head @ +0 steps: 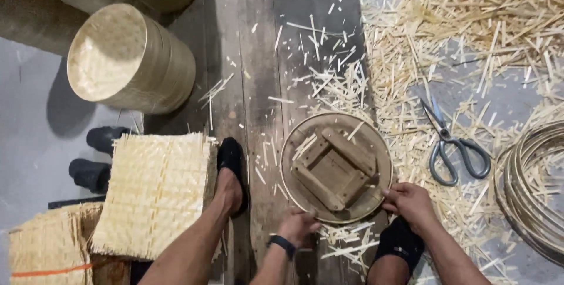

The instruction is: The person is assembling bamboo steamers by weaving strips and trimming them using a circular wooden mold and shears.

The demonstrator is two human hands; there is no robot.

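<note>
Head view, hands gripping round wooden frame

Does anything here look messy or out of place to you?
Yes: pale bamboo offcuts lie scattered thickly over the floor at right, half burying the scissors. More slivers litter the wooden planks near the round wooden form, whose rim the left hand and right hand grip.

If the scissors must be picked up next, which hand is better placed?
Probably the right hand. It rests on the round wooden form's right rim, and the scissors lie just beyond it. The left hand would have to cross over.
</note>
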